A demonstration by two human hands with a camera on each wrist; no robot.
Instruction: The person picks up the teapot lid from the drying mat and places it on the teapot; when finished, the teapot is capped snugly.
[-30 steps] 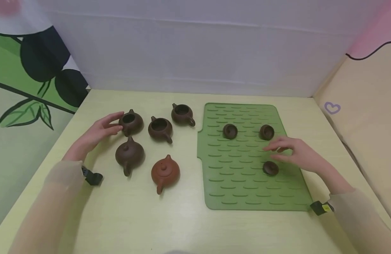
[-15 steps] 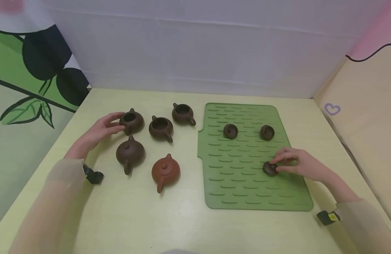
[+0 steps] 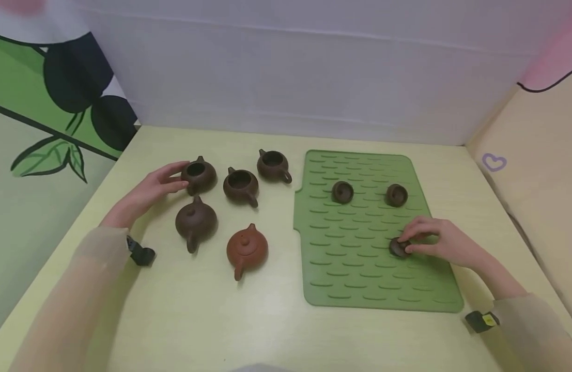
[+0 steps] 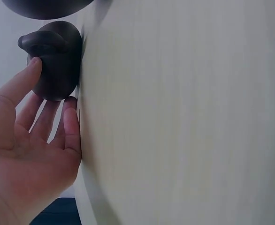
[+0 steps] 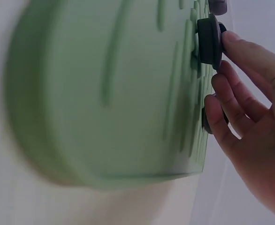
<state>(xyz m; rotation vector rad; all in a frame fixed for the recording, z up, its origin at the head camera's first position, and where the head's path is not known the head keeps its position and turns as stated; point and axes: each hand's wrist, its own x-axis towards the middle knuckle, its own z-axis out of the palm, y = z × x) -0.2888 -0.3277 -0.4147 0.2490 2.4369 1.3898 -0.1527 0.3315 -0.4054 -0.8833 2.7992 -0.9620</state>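
Head view: left hand [image 3: 153,188], thumb and fingers about it, holds the leftmost lidless pot [image 3: 204,178]; right hand [image 3: 446,243] clamped by fingertips on the dark lid [image 3: 397,249], right half of the green mat [image 3: 337,266]. Worktop [image 3: 276,320] strip separates pots from mat's left edge; wider stretch runs along the near side.

Room between red teapot [image 3: 247,252] and mat [image 3: 341,268]; behind dark lidded teapot [image 3: 197,221], seemingly little.
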